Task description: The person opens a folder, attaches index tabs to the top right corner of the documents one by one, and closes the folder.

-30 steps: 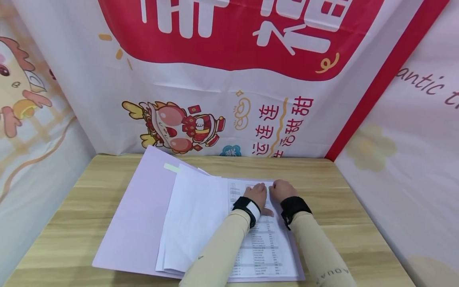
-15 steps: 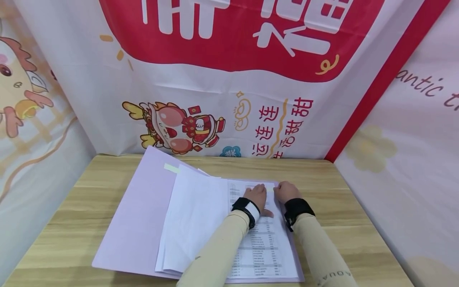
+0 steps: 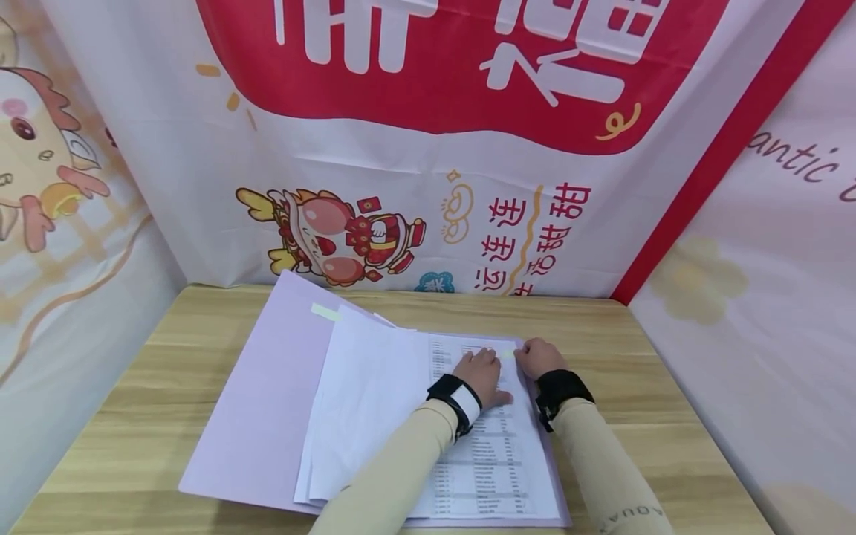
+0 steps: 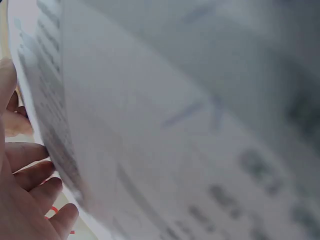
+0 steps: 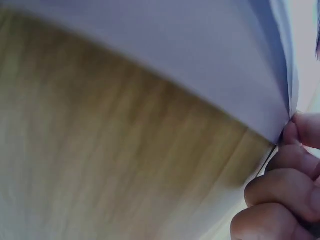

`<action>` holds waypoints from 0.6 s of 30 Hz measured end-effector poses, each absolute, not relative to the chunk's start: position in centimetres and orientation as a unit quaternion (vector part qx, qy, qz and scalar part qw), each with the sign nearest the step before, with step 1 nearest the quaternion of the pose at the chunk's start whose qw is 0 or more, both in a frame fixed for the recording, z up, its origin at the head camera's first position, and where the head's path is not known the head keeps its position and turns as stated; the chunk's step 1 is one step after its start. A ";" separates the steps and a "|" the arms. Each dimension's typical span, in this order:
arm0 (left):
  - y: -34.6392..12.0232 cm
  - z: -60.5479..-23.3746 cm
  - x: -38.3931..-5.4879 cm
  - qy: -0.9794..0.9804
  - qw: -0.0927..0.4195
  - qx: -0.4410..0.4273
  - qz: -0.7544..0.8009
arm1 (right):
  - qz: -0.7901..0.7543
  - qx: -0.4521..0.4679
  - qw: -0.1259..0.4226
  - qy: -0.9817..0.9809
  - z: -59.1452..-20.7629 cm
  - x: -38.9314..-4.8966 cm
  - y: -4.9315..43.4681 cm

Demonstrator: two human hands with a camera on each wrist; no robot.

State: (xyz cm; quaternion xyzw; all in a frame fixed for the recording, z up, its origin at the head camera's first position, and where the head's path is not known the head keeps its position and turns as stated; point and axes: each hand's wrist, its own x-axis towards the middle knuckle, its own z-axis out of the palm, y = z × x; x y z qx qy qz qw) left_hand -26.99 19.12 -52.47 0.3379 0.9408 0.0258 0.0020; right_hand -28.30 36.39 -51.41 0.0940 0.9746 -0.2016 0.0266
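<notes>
A lilac folder (image 3: 257, 401) lies spread on the table, with white paper sheets (image 3: 368, 394) inside. My left hand (image 3: 480, 377) rests on the printed page (image 3: 484, 468) at the right, its fingers loosely extended; the left wrist view shows its fingers (image 4: 37, 185) beside the page. At the page's top right corner, my right hand (image 3: 540, 360) has its fingers curled. In the right wrist view its thumb and forefinger pinch the edge of the paper (image 5: 294, 65) close to the folder's corner (image 5: 265, 125). A pale sticky tab (image 3: 508, 354) is between the two hands.
Another pale green tab (image 3: 325, 312) sticks out from the sheets on the left. The wooden table (image 3: 642, 416) meets a printed cloth backdrop (image 3: 374, 156) at its far edge, with cloth walls at both sides.
My right hand has shifted slightly right, baring the pale tab beside it. My left hand has stayed on the page, its fingers now a little more spread. The folder has kept its place.
</notes>
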 end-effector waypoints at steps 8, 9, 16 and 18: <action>19.1 -51.8 -25.5 0.960 -0.002 0.280 0.021 | -0.242 0.074 0.011 0.967 -51.5 -27.8 36.8; 19.0 -51.7 -25.2 0.963 -0.006 0.270 0.022 | -0.246 0.069 0.007 0.967 -51.5 -27.7 36.8; 18.0 -47.9 -22.2 0.969 0.022 0.243 0.030 | -0.267 0.048 -0.016 0.962 -51.2 -26.8 37.6; 17.7 -47.4 -21.3 0.969 0.032 0.245 0.026 | -0.278 0.046 -0.014 0.959 -51.0 -26.5 37.9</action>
